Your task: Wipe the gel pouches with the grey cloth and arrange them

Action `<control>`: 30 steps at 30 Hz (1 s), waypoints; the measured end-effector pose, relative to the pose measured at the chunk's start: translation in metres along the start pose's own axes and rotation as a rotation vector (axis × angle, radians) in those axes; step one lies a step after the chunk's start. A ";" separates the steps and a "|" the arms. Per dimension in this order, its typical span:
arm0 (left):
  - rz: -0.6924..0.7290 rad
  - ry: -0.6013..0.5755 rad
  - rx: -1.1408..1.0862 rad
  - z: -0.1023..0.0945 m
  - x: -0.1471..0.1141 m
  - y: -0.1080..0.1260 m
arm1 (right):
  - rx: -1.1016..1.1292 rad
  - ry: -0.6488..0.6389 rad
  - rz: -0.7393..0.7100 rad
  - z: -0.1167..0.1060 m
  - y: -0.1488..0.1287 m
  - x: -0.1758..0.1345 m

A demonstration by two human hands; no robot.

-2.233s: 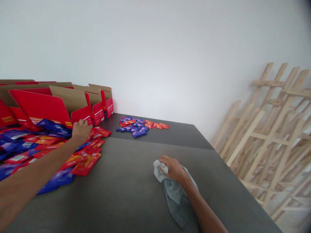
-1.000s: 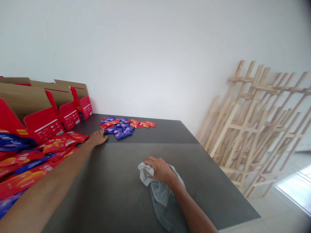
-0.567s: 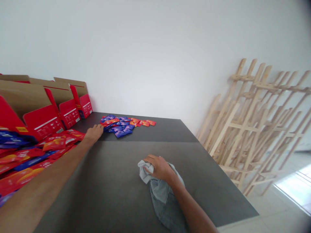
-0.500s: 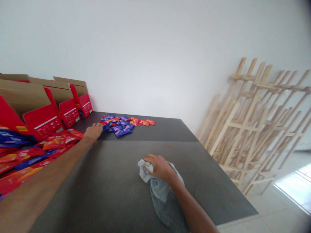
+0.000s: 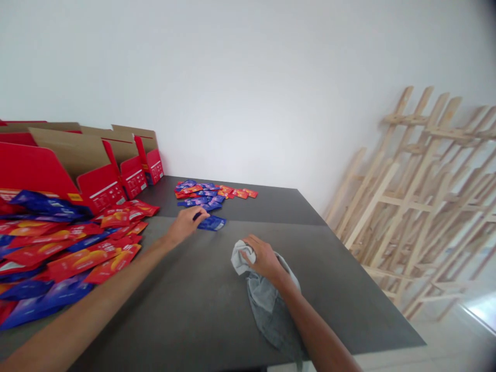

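My left hand [image 5: 184,225] pinches one end of a blue packet [image 5: 213,223] low over the dark table [image 5: 182,310], just in front of a pile of red and blue packets [image 5: 207,195] near the wall. Whether this packet touches the table, I cannot tell. Bunched under the fingers of my right hand [image 5: 264,257] is a grey cloth [image 5: 265,312]. Its lighter end is crumpled in my grip, while the rest trails toward me beneath my forearm.
Red cardboard boxes [image 5: 101,188] with raised flaps line the left side. A large heap of red and blue packets [image 5: 81,253] spreads before them. Wooden easels [image 5: 391,199] lean against the white wall, beyond the table's right edge.
My left hand has come from the pile's left edge toward me and rightward, bringing a blue packet. The view has shifted left; my right hand still grips the cloth.
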State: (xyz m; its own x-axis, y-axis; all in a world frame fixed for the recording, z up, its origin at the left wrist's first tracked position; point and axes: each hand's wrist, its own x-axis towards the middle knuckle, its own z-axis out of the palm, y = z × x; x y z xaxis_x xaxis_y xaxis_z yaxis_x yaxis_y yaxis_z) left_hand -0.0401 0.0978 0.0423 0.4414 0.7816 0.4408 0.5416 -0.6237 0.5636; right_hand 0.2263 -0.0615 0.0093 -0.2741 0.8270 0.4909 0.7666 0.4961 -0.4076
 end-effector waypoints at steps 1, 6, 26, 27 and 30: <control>-0.022 -0.039 -0.095 0.006 -0.006 0.011 | 0.025 -0.001 -0.004 0.001 -0.001 0.000; -0.141 -0.173 -0.475 0.032 -0.033 0.054 | 0.036 -0.007 0.149 0.005 -0.004 0.000; -0.385 -0.169 -1.487 0.100 -0.082 0.076 | 0.611 -0.020 0.349 0.035 -0.005 0.001; -0.405 -0.153 -1.470 0.102 -0.082 0.076 | 0.593 0.003 0.352 0.037 -0.007 0.001; -0.459 -0.134 -1.483 0.108 -0.083 0.078 | 0.503 0.176 0.347 0.037 -0.014 0.002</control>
State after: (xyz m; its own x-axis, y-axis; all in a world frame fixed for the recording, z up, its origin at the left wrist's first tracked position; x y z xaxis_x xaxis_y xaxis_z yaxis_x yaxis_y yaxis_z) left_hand 0.0425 -0.0167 -0.0261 0.5438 0.8388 0.0257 -0.4864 0.2901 0.8241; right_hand 0.1939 -0.0574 -0.0123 0.0740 0.9272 0.3672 0.4157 0.3060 -0.8565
